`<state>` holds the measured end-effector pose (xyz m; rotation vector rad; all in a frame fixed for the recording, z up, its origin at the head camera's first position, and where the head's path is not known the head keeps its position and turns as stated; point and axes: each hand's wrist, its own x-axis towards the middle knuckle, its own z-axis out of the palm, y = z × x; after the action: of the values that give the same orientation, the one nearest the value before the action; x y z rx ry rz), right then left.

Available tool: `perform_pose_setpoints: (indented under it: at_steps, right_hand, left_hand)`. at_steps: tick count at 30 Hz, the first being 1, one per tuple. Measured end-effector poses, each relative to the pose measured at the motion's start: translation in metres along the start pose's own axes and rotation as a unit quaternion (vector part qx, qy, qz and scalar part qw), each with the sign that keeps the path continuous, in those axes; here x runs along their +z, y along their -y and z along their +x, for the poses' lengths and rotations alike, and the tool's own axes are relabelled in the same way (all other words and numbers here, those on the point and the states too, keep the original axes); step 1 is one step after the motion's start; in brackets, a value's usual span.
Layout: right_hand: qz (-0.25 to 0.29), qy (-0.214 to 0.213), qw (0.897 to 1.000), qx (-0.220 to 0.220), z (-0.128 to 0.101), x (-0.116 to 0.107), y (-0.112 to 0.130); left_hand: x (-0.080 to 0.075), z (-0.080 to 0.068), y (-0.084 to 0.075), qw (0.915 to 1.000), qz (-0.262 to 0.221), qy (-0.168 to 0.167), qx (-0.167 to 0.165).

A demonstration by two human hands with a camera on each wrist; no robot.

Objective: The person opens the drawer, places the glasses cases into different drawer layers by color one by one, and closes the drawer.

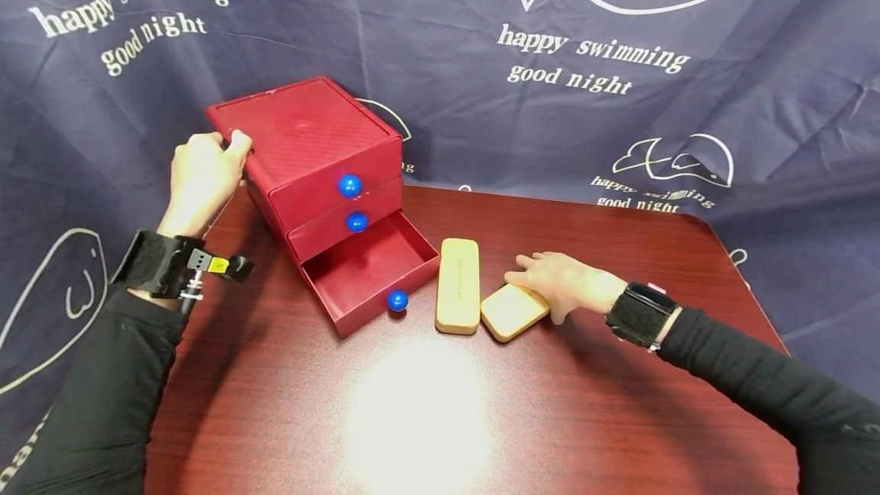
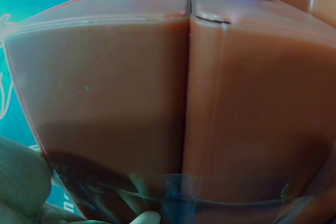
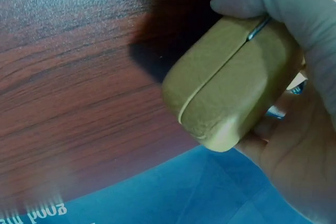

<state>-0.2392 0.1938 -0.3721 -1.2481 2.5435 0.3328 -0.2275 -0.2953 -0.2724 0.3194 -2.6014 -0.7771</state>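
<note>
A red drawer cabinet (image 1: 302,128) with blue knobs stands at the left of the table, its bottom drawer (image 1: 374,262) pulled out with a bare floor showing. My left hand (image 1: 206,174) grips the cabinet's upper left edge, the thumb on top; the left wrist view shows fingertips (image 2: 147,217) against its side. My right hand (image 1: 560,281) holds a yellow glasses case (image 1: 512,313) across its right end. In the right wrist view, thumb and fingers lie on opposite sides of that case (image 3: 226,82), and its seam and hinge show. Another yellow glasses case (image 1: 457,285) lies between it and the drawer.
The dark red wooden table (image 1: 275,403) carries a bright glare patch in front. Behind it hangs a blue printed curtain (image 1: 447,37). The open drawer's blue knob (image 1: 397,300) juts toward the front, close to the left glasses case.
</note>
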Motion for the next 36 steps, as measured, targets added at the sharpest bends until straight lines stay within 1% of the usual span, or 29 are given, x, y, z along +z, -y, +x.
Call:
perform_pose_setpoints:
  at_steps: [3,7,13,16,22,26,29,33,36]
  right_hand:
    - [0.001,0.0,1.0,0.005,-0.002,0.0,0.002]
    - [0.006,-0.014,1.0,-0.012,-0.005,0.005,0.002]
    - [0.037,-0.042,0.998,-0.026,-0.009,0.007,-0.001]
    - [0.051,-0.06,0.997,-0.026,-0.012,0.002,-0.003]
    - [0.084,-0.091,0.992,-0.027,-0.019,-0.015,-0.002]
    - [0.096,-0.133,0.986,-0.027,-0.02,-0.028,-0.002]
    - [0.108,-0.166,0.98,-0.033,-0.019,-0.039,0.0]
    - [0.156,-0.195,0.966,-0.061,-0.009,-0.053,0.006]
    - [0.195,-0.204,0.956,-0.084,0.003,-0.063,0.011]
  left_hand:
    - [0.0,-0.001,0.0,1.0,0.0,-0.001,0.002]
    - [0.001,-0.002,0.001,1.0,-0.001,-0.002,0.0]
    - [0.001,-0.002,0.001,1.0,-0.005,0.001,-0.006]
    - [0.0,-0.001,0.0,1.0,-0.003,-0.001,-0.003]
    - [-0.001,-0.001,-0.001,1.0,-0.004,0.002,-0.005]
    - [-0.001,-0.001,-0.001,1.0,-0.004,0.002,-0.009]
    - [0.0,0.0,-0.001,0.9999,-0.006,0.003,-0.011]
    - [0.0,0.001,0.0,0.9999,-0.005,0.002,-0.009]
    - [0.001,0.001,0.0,0.9999,-0.005,0.0,-0.01]
